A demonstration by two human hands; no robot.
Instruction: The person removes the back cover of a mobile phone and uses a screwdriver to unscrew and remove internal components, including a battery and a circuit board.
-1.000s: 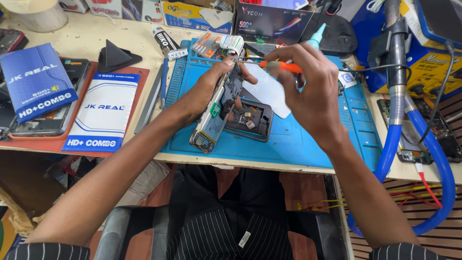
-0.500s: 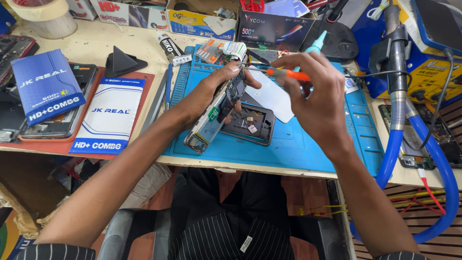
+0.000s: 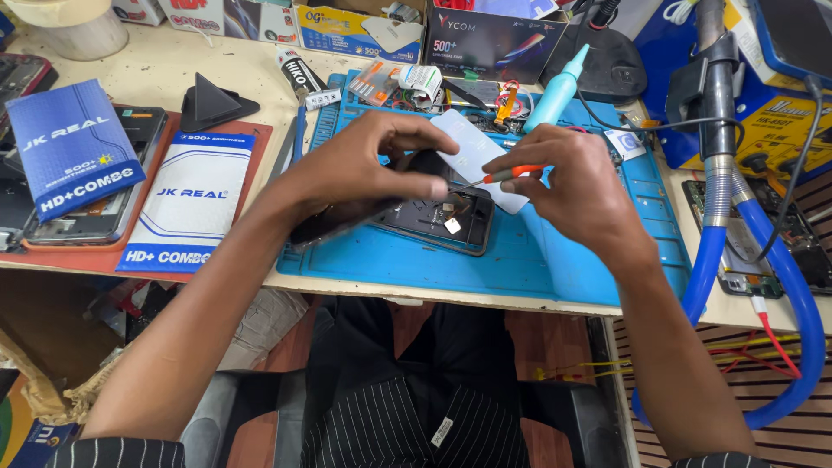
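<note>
Two hands on one opened phone, biggest item first:
mat: blue work mat (image 3: 555,269) on my bench, everything in play sits on it.
phone: dark opened phone body (image 3: 433,221) lies flat mid-mat, back off, insides exposed; a small white square part shows inside it.
panel: pale rectangular panel (image 3: 481,160) lies tilted just behind the phone, partly under my hands.
my left hand (image 3: 381,169): curled over the phone's left end, fingers bent, thumb and forefinger pinching its edge to steady it.
my right hand (image 3: 572,186): closed in a pinch on the orange-handled screwdriver (image 3: 498,178), tip aimed left into the phone interior.
progress: my read, disassembly is well along since the phone is open; work inside is underway, closing up is all left.
unclear: can't tell whether the tip is seated on a screw.
side clutter: blue boxes (image 3: 74,160) to my left, teal bottle (image 3: 555,91) behind.
</note>
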